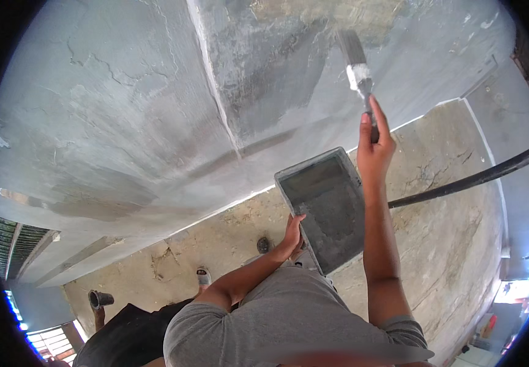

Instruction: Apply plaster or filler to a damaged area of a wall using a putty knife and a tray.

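My right hand (pixel 376 147) is closed around the handle of a wide flat paintbrush (pixel 355 58), raised at the upper right. The brush's bristles point up and appear to touch the grey wall (pixel 123 92), near a rough tan patch (pixel 331 12). Dried light paint coats the brush's ferrule. Held in front of my body is a deep rectangular grey tray (pixel 307 163), its inside smeared dark grey. My left hand (pixel 294 237) grips the tray's left side, thumb over the rim and the other fingers mostly hidden below.
A person in dark clothes (pixel 139 330) is close at my left, with a small dark bucket (pixel 100 298) at their hand. A black pipe (pixel 472 180) crosses at right above the stained, cracked floor (pixel 448 244). A pale raised seam (pixel 206 67) runs down the wall.
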A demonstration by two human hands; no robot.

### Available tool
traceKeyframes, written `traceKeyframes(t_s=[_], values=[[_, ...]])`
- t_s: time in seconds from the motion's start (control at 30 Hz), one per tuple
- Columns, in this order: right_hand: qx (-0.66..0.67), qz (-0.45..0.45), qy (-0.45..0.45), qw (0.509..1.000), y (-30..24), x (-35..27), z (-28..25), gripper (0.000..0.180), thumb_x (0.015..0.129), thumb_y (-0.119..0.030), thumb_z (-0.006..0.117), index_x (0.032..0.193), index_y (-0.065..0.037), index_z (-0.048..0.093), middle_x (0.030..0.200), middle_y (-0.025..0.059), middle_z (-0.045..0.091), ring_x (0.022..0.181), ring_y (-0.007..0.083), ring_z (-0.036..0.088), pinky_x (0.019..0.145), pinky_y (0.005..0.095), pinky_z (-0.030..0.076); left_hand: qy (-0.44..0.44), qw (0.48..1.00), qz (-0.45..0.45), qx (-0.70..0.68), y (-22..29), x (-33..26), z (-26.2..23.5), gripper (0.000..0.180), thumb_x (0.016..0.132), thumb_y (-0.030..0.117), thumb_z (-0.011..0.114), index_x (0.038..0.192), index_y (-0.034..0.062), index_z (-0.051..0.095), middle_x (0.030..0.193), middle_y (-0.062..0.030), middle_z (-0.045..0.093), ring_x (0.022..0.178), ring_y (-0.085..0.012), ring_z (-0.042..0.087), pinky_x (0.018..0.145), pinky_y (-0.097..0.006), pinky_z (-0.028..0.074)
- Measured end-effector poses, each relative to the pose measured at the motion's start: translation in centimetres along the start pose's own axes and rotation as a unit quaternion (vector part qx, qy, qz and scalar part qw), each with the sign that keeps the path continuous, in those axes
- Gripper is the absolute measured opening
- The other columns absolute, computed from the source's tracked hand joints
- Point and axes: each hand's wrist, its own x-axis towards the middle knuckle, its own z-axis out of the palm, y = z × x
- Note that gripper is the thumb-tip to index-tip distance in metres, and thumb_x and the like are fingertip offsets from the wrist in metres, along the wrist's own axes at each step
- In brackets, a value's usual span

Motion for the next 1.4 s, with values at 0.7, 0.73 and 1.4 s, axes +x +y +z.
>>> traceKeyframes(t_s=[0.7, 0.73, 1.4], values=[[-0.105, 0.172, -0.305, 0.931, 5.9, -8.2, -12.2, 0.032, 0.091, -0.028, 0.067, 0.116, -0.009, 0.066, 0.077, 0.0171, 0.068, 0.070, 0.0270, 0.067, 0.068, 0.0333, 0.051, 0.005, 0.999, 0.040, -0.035, -4.6, -3.0, 3.7, 0.040, 0.087, 0.023, 0.057, 0.123, 0.0088, 0.048, 0.111, -0.0082, 0.055, 0.105, -0.0227, 0.055, 0.093, -0.039, 0.046], [-0.086, 0.206, -0.313, 0.923, 6.3, -8.8, -14.6, 0.034, 0.091, -0.029, 0.068, 0.117, -0.007, 0.065, 0.076, 0.0118, 0.066, 0.069, 0.0201, 0.063, 0.067, 0.0296, 0.049, 0.009, 0.998, 0.046, -0.037, -4.9, -3.8, 4.8, 0.040, 0.087, 0.023, 0.057, 0.123, 0.0088, 0.048, 0.111, -0.0082, 0.055, 0.105, -0.0227, 0.055, 0.093, -0.039, 0.046], [-0.058, 0.146, -0.377, 0.913, 10.6, -17.4, -34.5, 0.031, 0.088, -0.015, 0.067, 0.118, -0.010, 0.065, 0.101, 0.0197, 0.069, 0.093, 0.0380, 0.066, 0.077, 0.0404, 0.052, 0.035, 0.986, 0.134, -0.097, -16.7, -12.8, 16.3, 0.041, 0.084, 0.037, 0.057, 0.113, 0.0092, 0.060, 0.107, -0.0077, 0.065, 0.103, -0.0261, 0.061, 0.094, -0.040, 0.047]])
